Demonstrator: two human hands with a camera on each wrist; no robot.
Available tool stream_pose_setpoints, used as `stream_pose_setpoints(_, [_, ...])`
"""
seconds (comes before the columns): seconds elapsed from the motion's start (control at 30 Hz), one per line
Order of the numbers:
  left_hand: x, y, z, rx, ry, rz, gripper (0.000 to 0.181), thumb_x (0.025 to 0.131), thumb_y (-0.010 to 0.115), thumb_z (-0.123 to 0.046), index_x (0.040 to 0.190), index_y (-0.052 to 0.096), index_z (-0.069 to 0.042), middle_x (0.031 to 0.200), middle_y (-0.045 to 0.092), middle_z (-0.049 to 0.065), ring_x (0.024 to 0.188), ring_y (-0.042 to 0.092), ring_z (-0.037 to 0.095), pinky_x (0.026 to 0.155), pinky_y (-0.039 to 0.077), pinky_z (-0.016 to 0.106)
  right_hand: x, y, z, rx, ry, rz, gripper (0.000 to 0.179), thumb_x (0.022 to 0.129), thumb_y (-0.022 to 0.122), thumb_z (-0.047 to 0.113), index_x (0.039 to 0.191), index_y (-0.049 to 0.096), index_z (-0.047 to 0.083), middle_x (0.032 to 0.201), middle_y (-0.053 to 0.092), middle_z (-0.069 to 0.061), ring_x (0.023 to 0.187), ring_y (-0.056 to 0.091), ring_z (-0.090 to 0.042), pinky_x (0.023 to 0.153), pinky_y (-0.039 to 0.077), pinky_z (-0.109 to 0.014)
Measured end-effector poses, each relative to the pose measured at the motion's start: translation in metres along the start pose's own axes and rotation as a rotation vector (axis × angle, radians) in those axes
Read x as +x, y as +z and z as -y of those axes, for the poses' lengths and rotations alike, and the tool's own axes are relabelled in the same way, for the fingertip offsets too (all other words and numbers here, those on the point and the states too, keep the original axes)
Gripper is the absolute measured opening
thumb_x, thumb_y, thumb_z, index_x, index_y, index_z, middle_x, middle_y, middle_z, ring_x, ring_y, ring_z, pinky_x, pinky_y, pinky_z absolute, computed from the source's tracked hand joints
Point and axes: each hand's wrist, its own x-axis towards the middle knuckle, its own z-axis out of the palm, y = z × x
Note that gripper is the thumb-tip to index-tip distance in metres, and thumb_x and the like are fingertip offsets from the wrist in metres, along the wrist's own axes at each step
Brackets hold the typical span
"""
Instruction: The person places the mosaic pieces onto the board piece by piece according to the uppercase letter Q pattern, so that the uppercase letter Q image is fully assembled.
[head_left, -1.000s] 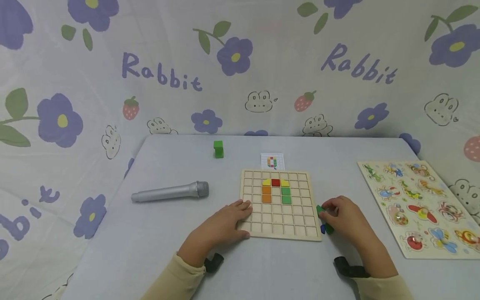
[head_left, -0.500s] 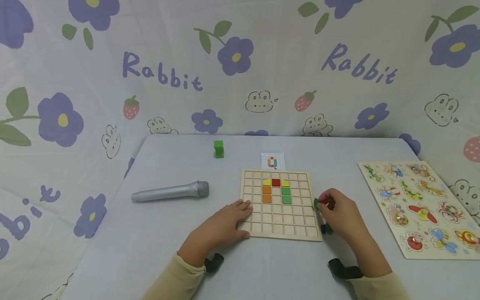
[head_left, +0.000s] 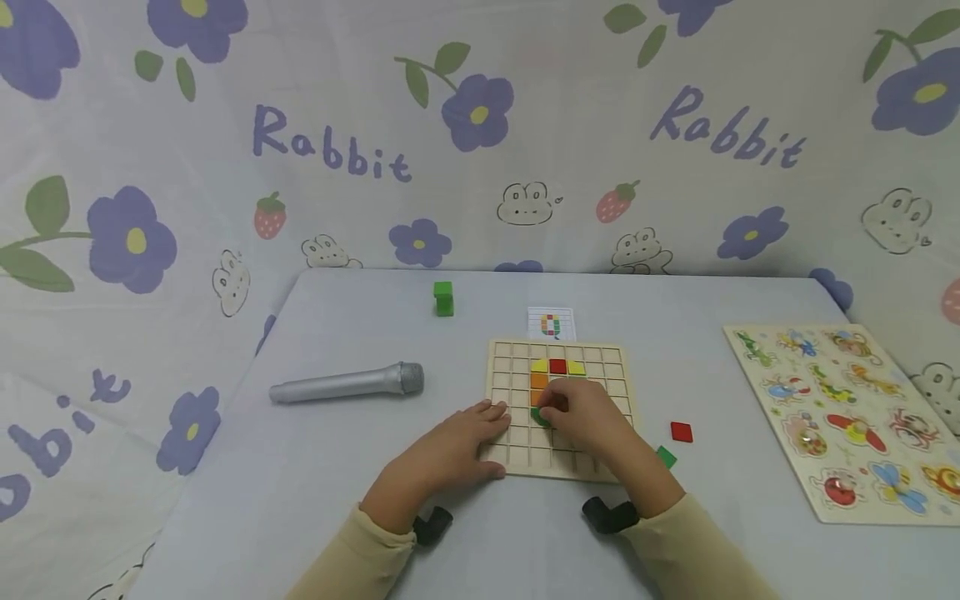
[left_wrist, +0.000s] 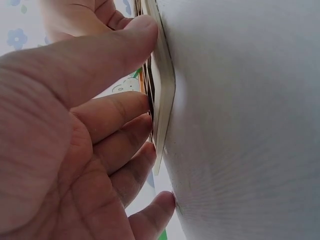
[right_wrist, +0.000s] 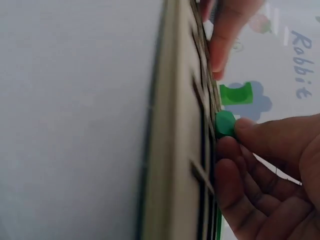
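My right hand (head_left: 588, 417) pinches a small green tile (head_left: 539, 415) between thumb and finger, at a square just below two orange tiles (head_left: 539, 381). In the right wrist view the green tile (right_wrist: 226, 123) meets the top of the wooden grid board (head_left: 517, 458). My left hand (head_left: 459, 447) rests along the board's left side, fingers over its edge and thumb at the near corner. A red tile (head_left: 557, 367) sits between yellow tiles (head_left: 576, 367) on the upper part of the board. My right hand covers the squares where other green tiles were.
Right of the board lie a loose red tile (head_left: 681, 432) and a green tile (head_left: 666, 457). A pattern card (head_left: 551, 322) is behind it. A silver microphone (head_left: 348, 385) lies left, a green block (head_left: 444, 298) stands farther back, and an animal puzzle board (head_left: 855, 425) is at right.
My right hand has picked up a green tile beside the board and carried it left, over the grid. A loose red tile now shows at right. My left hand has stayed in place.
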Motion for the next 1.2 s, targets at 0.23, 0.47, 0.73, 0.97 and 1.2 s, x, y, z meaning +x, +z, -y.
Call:
stream_pose_setpoints(0.23, [0.003,0.004,0.003,0.012,0.016,-0.013,0.077,0.100,0.082,-0.032,0.166,0.048,-0.013,0.178,0.037,0.000,0.168,0.027,0.024,0.137,0.029,0.048,0.001,0.004,-0.002,-0.015,0.009,-0.026,0.004,0.100,0.080,0.013,0.101,0.080,0.009,0.097,0.073,-0.002,0.094,0.064,-0.021,0.092,0.061,-0.043])
stream_pose_setpoints(0.47, [0.002,0.004,0.002,0.013,0.020,-0.012,0.077,0.099,0.083,-0.031,0.165,0.049,-0.012,0.177,0.038,0.000,0.168,0.028,0.025,0.136,0.030,0.049,-0.004,0.007,-0.006,0.003,0.027,-0.021,0.005,0.098,0.082,0.012,0.100,0.078,0.013,0.090,0.070,-0.001,0.086,0.060,-0.019,0.079,0.055,-0.032])
stream_pose_setpoints(0.73, [0.000,0.000,-0.002,-0.005,0.010,-0.009,0.077,0.099,0.083,-0.029,0.165,0.049,-0.012,0.177,0.038,0.001,0.168,0.028,0.025,0.137,0.029,0.049,-0.010,-0.001,-0.010,0.035,0.036,-0.056,0.006,0.101,0.079,0.018,0.105,0.078,0.014,0.093,0.070,0.000,0.089,0.061,-0.020,0.078,0.054,-0.032])
stream_pose_setpoints(0.97, [0.001,0.001,-0.003,0.000,0.006,-0.002,0.077,0.099,0.083,-0.029,0.166,0.048,-0.012,0.177,0.037,0.001,0.169,0.027,0.025,0.137,0.028,0.049,-0.036,-0.057,-0.063,0.052,0.093,-0.204,0.022,0.108,0.067,0.020,0.123,0.074,0.006,0.109,0.070,-0.011,0.092,0.061,-0.025,0.071,0.053,-0.032])
stream_pose_setpoints(1.2, [0.001,0.001,-0.003,0.008,-0.005,0.006,0.078,0.100,0.082,-0.032,0.167,0.046,-0.014,0.178,0.036,-0.001,0.169,0.025,0.023,0.137,0.028,0.048,-0.078,-0.098,-0.146,-0.021,0.194,-0.073,0.043,0.107,0.070,0.025,0.145,0.067,0.004,0.122,0.067,-0.019,0.101,0.059,-0.028,0.072,0.053,-0.030])
